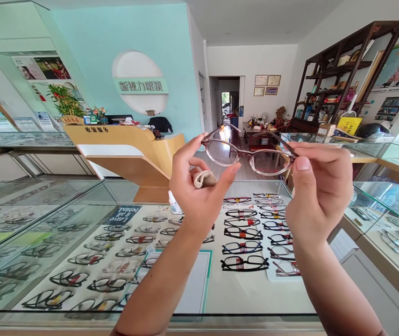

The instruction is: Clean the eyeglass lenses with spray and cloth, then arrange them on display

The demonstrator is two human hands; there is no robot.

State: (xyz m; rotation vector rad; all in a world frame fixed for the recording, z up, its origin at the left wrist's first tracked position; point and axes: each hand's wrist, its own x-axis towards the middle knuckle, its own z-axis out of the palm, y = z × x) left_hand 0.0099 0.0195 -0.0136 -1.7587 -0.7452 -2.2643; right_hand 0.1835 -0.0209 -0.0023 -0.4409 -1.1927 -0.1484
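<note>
A pair of eyeglasses with a dark brown upper rim and clear lower rims is held up above the glass display case. My left hand grips it at the left hinge, the thumb near the lower edge of the left lens. Tucked in that same palm is a folded beige cloth. My right hand pinches the right hinge between thumb and fingers. Both temples are unfolded and point away from me.
Below my hands, the glass display case holds rows of eyeglasses. A small white bottle stands near its far side, and a green-edged white board lies under my left forearm. Beyond are a wooden counter and dark shelves.
</note>
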